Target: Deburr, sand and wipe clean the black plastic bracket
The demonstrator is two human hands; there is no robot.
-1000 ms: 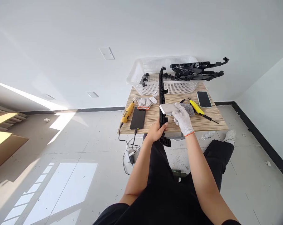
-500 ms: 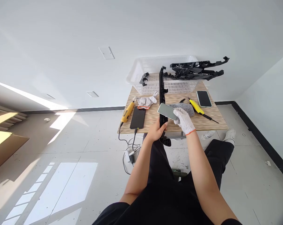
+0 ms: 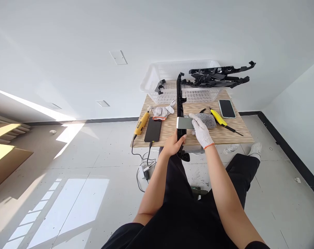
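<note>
My bare left hand [image 3: 174, 144] is closed round the lower part of a long black plastic part [image 3: 180, 103] that stands lengthwise across the small wooden table [image 3: 232, 135], its far end leaning on the white basket [image 3: 157, 74]. My right hand [image 3: 201, 130] wears a white knit glove and holds a flat grey block [image 3: 185, 122] laid flat against the side of the black part. A grey glove [image 3: 207, 119] lies on the table right behind my right hand.
The basket's right side carries several more black parts [image 3: 219, 77]. On the table lie a yellow rotary tool [image 3: 141, 123], a dark phone on a cable [image 3: 153, 130], a pair of white gloves [image 3: 162, 111], a yellow-handled knife [image 3: 219, 119] and a second phone [image 3: 226, 108]. Cables and a power strip [image 3: 145, 172] lie on the floor.
My right hand has turned the grey block from tilted to flat and slid it slightly along the black part. My left hand has kept its grip.
</note>
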